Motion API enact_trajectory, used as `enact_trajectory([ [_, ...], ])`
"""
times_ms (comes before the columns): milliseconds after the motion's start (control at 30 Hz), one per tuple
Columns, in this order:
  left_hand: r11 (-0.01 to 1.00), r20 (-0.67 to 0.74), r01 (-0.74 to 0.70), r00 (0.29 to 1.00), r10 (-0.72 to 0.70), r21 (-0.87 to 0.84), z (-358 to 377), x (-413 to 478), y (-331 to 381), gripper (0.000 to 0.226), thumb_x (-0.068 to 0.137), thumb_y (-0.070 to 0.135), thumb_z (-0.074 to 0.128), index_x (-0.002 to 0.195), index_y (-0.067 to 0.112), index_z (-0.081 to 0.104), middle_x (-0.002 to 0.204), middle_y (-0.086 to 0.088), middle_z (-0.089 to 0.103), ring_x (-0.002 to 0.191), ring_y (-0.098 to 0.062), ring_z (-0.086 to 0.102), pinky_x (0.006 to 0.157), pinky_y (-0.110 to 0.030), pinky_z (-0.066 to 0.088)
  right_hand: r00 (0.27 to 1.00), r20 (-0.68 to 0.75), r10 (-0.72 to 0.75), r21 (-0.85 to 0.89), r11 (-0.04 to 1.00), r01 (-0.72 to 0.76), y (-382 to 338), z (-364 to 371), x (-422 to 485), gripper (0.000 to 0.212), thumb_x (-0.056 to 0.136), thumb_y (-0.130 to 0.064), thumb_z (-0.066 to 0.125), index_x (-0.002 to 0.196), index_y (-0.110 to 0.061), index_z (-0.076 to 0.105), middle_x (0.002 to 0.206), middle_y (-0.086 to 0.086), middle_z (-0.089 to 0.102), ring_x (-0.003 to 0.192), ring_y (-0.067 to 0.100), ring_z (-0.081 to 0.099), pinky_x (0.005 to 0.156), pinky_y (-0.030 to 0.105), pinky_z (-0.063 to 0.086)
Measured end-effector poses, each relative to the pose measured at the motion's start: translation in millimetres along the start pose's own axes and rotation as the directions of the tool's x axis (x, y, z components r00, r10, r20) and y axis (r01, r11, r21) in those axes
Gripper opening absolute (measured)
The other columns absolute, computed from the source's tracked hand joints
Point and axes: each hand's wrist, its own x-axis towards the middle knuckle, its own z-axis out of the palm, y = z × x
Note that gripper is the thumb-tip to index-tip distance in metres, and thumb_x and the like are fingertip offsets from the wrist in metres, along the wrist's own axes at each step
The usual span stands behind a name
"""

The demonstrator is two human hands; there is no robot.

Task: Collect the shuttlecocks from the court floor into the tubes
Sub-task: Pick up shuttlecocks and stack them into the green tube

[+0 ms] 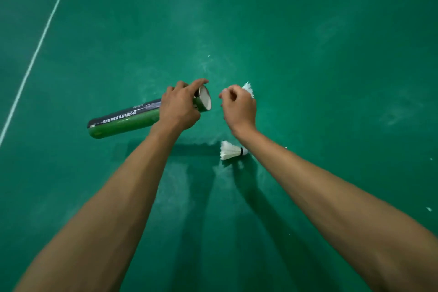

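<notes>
My left hand (pixel 181 106) grips a green and black shuttlecock tube (pixel 123 118) near its open end, which points right toward my other hand. My right hand (pixel 239 108) is closed around a white shuttlecock (pixel 248 89); only the feather tips stick out behind the fingers, a short gap right of the tube mouth. A second white shuttlecock (pixel 231 150) lies on its side on the green court floor, just below my right wrist, its cork pointing right.
A white court line (pixel 35 54) runs diagonally along the left side. Small white feather bits (pixel 429 209) are scattered on the floor at the right. Dusty scuff marks cover the green floor (pixel 308 42) ahead.
</notes>
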Motion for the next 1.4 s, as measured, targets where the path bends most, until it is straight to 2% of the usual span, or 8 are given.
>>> enact_trajectory([
  [100,0.999,0.05,0.025,0.998,-0.026,0.02,17,-19,-19,0.092,0.076,0.008,0.075,0.151,0.047,0.038,0.125,-0.01,0.056,0.109,-0.037,0.051,0.093,-0.044,0.044,0.777,0.616,0.131,-0.583,0.739,0.338,23,8,-21,0.023,0.089,-0.025,0.061,0.107,-0.031,0.074,0.117,0.007,0.063,0.114,0.034,0.055,0.094,0.043,0.046],
  [167,0.999,0.07,0.046,0.997,-0.045,-0.003,25,-25,-23,0.093,0.076,0.008,0.076,0.152,0.047,0.038,0.126,-0.009,0.056,0.11,-0.036,0.051,0.092,-0.043,0.044,0.619,0.718,0.318,-0.671,0.553,0.494,39,14,-34,0.04,0.089,-0.021,0.064,0.127,-0.035,0.067,0.135,0.008,0.047,0.13,0.037,0.04,0.111,0.053,0.034],
  [267,0.996,0.068,0.075,0.995,-0.072,-0.039,30,-28,-22,0.095,0.075,0.009,0.078,0.152,0.046,0.037,0.126,-0.009,0.055,0.11,-0.036,0.051,0.092,-0.043,0.044,0.642,0.714,0.28,-0.678,0.505,0.534,68,17,-38,0.04,0.094,-0.017,0.057,0.133,-0.023,0.063,0.136,0.011,0.048,0.13,0.036,0.047,0.109,0.049,0.039],
  [433,0.995,0.074,0.083,0.994,-0.079,-0.051,25,-25,-10,0.099,0.072,0.013,0.085,0.152,0.047,0.038,0.126,-0.008,0.055,0.112,-0.035,0.051,0.094,-0.044,0.046,0.842,0.515,0.16,-0.543,0.821,0.176,84,-4,-20,0.02,0.087,-0.026,0.069,0.105,-0.019,0.075,0.107,0.011,0.072,0.097,0.032,0.067,0.081,0.035,0.053],
  [600,0.988,0.066,0.12,0.991,-0.114,-0.099,7,-16,24,0.099,0.07,0.015,0.088,0.151,0.046,0.04,0.126,-0.01,0.056,0.115,-0.036,0.053,0.096,-0.047,0.049,0.985,0.055,0.164,0.14,0.975,-0.17,39,-45,30,0.033,0.092,-0.031,0.071,0.078,-0.001,0.073,0.072,0.018,0.068,0.064,0.025,0.07,0.057,0.033,0.054],
  [1000,0.965,-0.142,-0.023,0.99,-0.015,-0.261,-58,30,128,0.095,0.054,0.03,0.082,0.14,0.049,0.048,0.114,0.0,0.072,0.1,-0.028,0.07,0.086,-0.047,0.059,0.944,-0.085,-0.319,-0.017,0.948,0.319,-50,-119,50,0.034,0.093,-0.043,0.065,0.093,-0.013,0.081,0.11,0.002,0.062,0.105,0.024,0.052,0.093,0.033,0.042],
  [1200,0.952,-0.212,-0.086,0.977,0.023,-0.292,-65,35,129,0.089,0.05,0.039,0.075,0.136,0.045,0.05,0.106,-0.002,0.07,0.093,-0.031,0.068,0.081,-0.048,0.058,0.96,-0.027,-0.279,0.117,0.953,0.281,-79,-126,57,0.061,0.103,-0.042,0.052,0.047,-0.018,0.047,0.047,-0.005,0.046,0.057,0.021,0.046,0.059,0.037,0.036],
  [1400,0.938,-0.22,-0.111,0.975,0.038,-0.328,-63,41,111,0.11,0.055,0.028,0.095,0.144,0.049,0.035,0.124,-0.004,0.067,0.111,-0.028,0.065,0.093,-0.048,0.056,0.91,-0.25,-0.331,0.087,0.928,0.362,-80,-129,59,0.045,0.103,-0.035,0.05,0.073,-0.013,0.077,0.072,-0.001,0.075,0.071,0.018,0.069,0.073,0.037,0.051],
])
